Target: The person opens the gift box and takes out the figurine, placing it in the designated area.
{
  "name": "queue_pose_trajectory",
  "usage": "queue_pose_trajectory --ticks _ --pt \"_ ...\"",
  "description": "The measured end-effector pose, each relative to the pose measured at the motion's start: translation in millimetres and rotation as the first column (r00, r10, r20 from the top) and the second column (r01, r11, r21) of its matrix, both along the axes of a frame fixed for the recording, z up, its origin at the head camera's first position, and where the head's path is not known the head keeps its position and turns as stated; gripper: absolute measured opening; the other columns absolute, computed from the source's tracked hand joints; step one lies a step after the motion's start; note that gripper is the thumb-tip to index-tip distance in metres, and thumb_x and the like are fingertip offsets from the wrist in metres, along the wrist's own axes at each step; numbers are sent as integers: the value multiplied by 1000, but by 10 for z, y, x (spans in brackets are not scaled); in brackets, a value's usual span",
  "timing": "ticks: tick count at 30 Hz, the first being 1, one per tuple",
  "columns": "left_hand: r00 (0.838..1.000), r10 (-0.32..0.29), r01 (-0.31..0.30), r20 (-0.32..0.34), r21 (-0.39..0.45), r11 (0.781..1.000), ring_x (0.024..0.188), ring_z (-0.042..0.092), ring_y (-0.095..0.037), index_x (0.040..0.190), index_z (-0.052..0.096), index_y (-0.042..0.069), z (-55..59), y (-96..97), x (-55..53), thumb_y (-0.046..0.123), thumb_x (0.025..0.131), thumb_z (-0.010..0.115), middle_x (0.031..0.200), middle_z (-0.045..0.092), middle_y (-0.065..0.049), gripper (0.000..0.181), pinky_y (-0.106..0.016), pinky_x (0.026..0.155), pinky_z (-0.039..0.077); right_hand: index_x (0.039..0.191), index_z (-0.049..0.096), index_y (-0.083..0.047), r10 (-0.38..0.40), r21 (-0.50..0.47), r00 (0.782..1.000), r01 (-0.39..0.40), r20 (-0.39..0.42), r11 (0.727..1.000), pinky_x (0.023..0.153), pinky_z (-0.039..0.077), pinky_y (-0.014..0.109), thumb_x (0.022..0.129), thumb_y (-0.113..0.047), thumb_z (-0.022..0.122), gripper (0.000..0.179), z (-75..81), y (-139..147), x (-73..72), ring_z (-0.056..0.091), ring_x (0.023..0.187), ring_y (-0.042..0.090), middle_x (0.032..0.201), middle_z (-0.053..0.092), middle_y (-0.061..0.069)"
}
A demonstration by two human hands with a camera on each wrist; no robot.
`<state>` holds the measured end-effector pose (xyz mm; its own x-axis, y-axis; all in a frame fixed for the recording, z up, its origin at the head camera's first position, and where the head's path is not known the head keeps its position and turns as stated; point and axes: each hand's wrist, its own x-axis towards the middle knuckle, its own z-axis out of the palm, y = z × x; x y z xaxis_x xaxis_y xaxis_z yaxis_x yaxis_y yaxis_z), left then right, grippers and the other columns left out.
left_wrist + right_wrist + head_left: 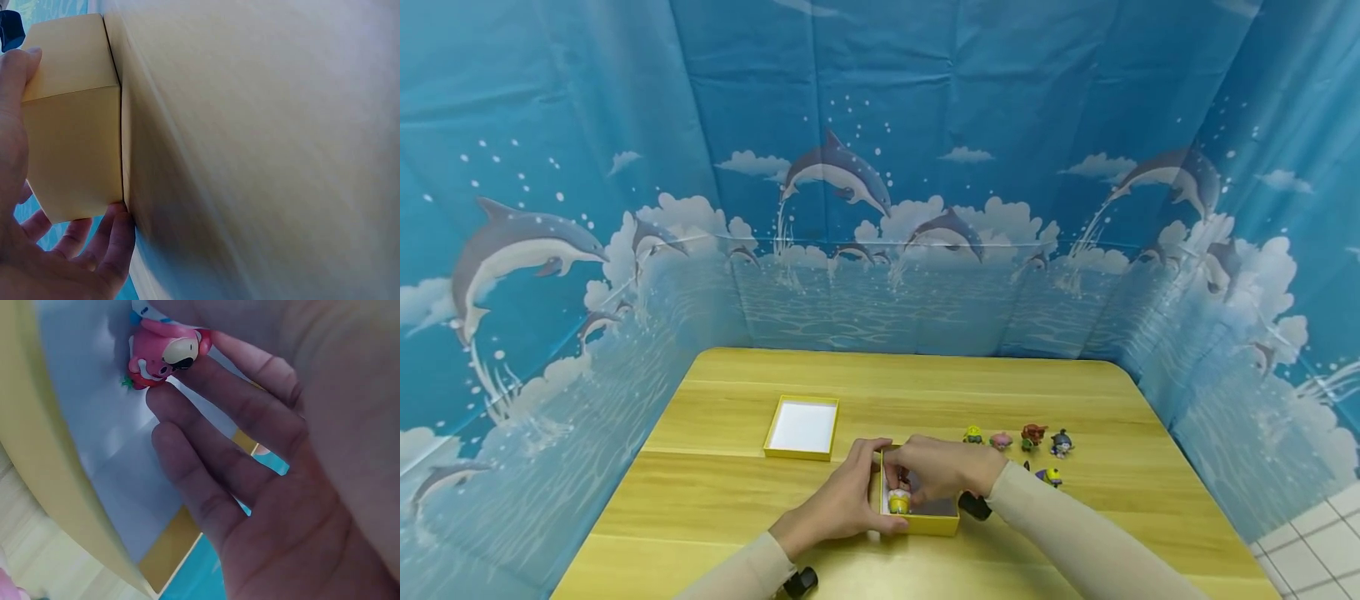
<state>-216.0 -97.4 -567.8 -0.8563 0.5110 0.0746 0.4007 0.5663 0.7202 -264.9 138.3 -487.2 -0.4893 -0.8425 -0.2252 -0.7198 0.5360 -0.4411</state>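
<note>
A shallow yellow box (934, 525) with a pale inside stands near the front of the table. My left hand (844, 500) grips its left end, thumb on the front wall and fingers around the back; the left wrist view shows the box's plain outer walls (75, 150). Inside the box, my right hand (928, 467) holds a small pink figurine (164, 350) by the fingertips, close to the box floor. The thumb is mostly out of sight. A yellow-and-white figurine (898, 502) sits in the box's front left corner, just below the right fingers.
Behind and left lies a yellow-edged lid (802, 427), white side up. Right of the box are several figurines: yellow-green (973, 434), pink (1001, 441), reddish-brown (1033, 435), dark grey (1062, 443) and purple-yellow (1051, 477). A dolphin-printed curtain (880, 308) surrounds the table.
</note>
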Motion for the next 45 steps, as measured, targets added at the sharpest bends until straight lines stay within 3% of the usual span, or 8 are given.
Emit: queue_pose_trajectory --ticks 4,13,23,33,40,45 --pt "1000 4 -4 -6 -2 1000 134 62 -16 179 33 17 11 -5 -2 71 88 96 168 45 -8 124 -42 120 58 113 72 -21 8 4 1000 -8 -9 1000 74 49 19 100 -6 92 28 20 -3 -4 55 78 -2 99 74 -9" --pt "1000 -3 3 1 4 1000 126 60 -11 180 32 17 3 -2 12 68 89 97 163 47 -6 123 -36 111 58 135 81 -17 10 11 1000 -10 -24 1000 82 56 18 100 -6 90 37 45 34 29 64 90 -2 116 79 -11" --pt "1000 3 -3 11 19 1000 128 61 -11 179 32 17 5 -3 18 69 87 97 164 46 -5 124 -31 108 59 125 82 -26 -47 -36 996 44 -75 998 78 52 22 97 -9 91 34 134 159 72 56 88 4 114 66 -6" --pt "1000 16 -16 -1 -2 1000 140 60 -20 179 33 17 8 17 5 71 86 97 165 47 -7 125 -39 114 60 130 80 -21 -94 -136 995 88 -35 987 84 54 25 99 -10 88 34 192 365 93 60 96 12 120 62 -4" --pt "1000 23 -23 -3 -7 1000 142 62 -24 178 33 17 8 25 1 71 85 99 165 48 -8 126 -41 115 60 132 79 -16 -144 -239 990 138 -8 961 89 65 30 101 -5 83 32 227 557 129 61 100 9 128 59 1" --pt "1000 26 -26 2 -9 1000 143 63 -23 179 33 16 11 31 3 71 85 99 170 46 -10 127 -40 116 60 133 79 -22 -175 -272 985 169 4 947 93 70 38 105 -6 81 32 281 679 164 68 105 7 134 63 3"
